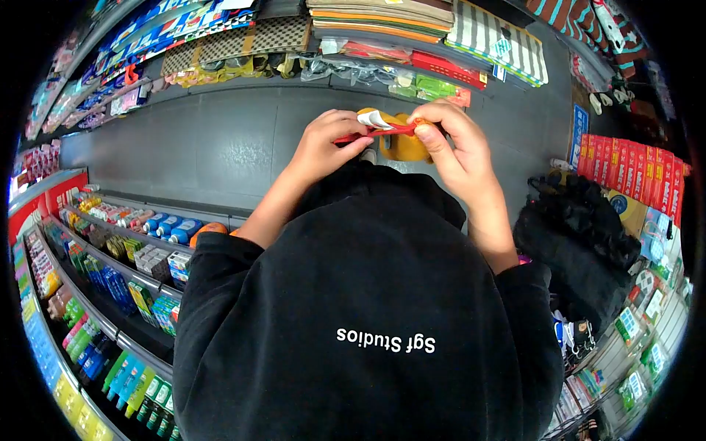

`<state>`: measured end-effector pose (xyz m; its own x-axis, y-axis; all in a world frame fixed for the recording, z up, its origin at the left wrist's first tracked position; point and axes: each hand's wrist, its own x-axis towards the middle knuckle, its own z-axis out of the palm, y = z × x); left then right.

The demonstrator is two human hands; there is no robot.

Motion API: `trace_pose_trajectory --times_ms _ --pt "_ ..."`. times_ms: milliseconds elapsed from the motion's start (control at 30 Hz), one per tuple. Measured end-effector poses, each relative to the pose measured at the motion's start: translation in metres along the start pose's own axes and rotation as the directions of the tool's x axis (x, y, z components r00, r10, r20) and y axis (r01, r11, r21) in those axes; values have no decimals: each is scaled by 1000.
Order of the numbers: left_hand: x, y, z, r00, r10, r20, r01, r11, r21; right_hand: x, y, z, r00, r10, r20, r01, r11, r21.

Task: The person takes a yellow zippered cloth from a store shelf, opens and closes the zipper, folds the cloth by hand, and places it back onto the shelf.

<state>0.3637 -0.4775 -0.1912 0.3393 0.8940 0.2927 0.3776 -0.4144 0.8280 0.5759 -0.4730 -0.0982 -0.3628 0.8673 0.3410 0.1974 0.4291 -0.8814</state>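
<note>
Both hands hold a small yellow and red fabric item (406, 147) above the grey floor, in front of the black sweatshirt. My left hand (329, 145) pinches the item's red edge near a white tag (374, 120). At the other end, my right hand (457, 147) grips the red edge between thumb and fingers. The mustard-yellow part hangs below the red strip, between the hands. What exactly the item is cannot be made out.
Shelves of bottles and boxes (152, 261) run along the left. Folded mats (382, 18) and bagged goods (434, 84) line the far side. Red boxes (632, 173) and a black furry heap (577, 235) are on the right, beside hanging packets (629, 323).
</note>
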Motion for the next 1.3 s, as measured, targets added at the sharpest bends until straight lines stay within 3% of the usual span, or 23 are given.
trace_pose_trajectory --times_ms 267,333,467,533,667,733,967,1033,1067,1133,1167,1233,1300 --pt "9 1 4 993 95 64 -101 990 102 1 -3 0 999 1 39 -2 1000 29" --pt "11 -2 6 972 204 115 -219 965 141 0 -4 0 998 25 62 -27 999 34" --pt "9 -3 13 970 222 100 -230 969 87 -1 -4 1 998 7 64 -11 998 60" --pt "8 -4 15 988 143 61 -147 987 64 -1 -3 -1 998 -11 68 8 999 39" --pt "8 -6 9 984 178 19 -179 979 96 -1 -4 -8 998 15 65 -14 1000 -20" --pt "8 -3 7 991 127 -48 -121 987 103 -1 -3 -9 1000 -21 9 21 999 -30" --pt "4 -10 2 984 177 -34 -171 977 130 1 -7 -13 999 11 33 -10 999 -35" --pt "0 -6 5 992 66 -109 -63 997 34 2 -6 -14 1000 -19 25 20 999 -48" --pt "-1 -3 5 992 65 -111 -61 998 34 2 -6 -14 999 -19 27 20 999 -47" --pt "-1 3 4 991 -127 -45 126 992 -21 2 -7 -15 1000 -9 3 10 999 -53" --pt "-1 2 4 991 -128 -47 127 992 -21 2 -7 -15 1000 -9 5 9 999 -52" --pt "1 -2 2 998 34 61 -37 998 55 1 -7 -15 999 35 -16 -35 999 7" --pt "-2 -12 6 994 83 64 -89 992 93 0 -8 -17 999 40 -34 -41 999 -21"
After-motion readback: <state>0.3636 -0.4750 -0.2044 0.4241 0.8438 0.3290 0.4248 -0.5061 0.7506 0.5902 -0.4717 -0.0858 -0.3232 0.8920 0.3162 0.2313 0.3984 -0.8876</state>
